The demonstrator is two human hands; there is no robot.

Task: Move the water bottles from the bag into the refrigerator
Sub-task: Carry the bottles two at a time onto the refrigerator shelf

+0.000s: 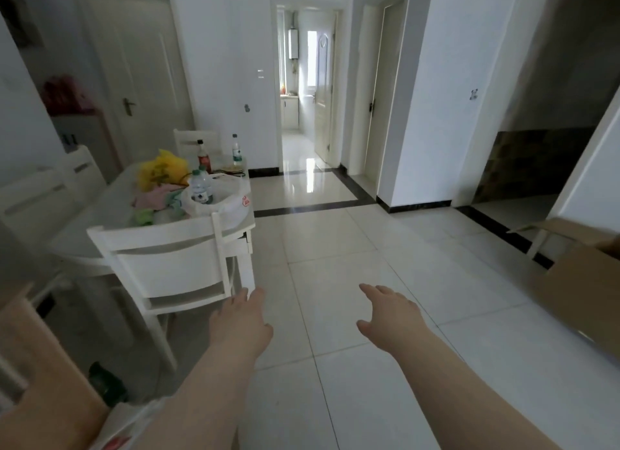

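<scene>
Bag (231,201) — two water bottles (200,188) inside

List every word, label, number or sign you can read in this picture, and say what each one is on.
None can be read.
Water bottles in the white bag: labels too blurred.
White bag: red mark, too small.
Dark bottle and clear bottle on the table: labels blurred.
Wall sticker: unreadable.
</scene>
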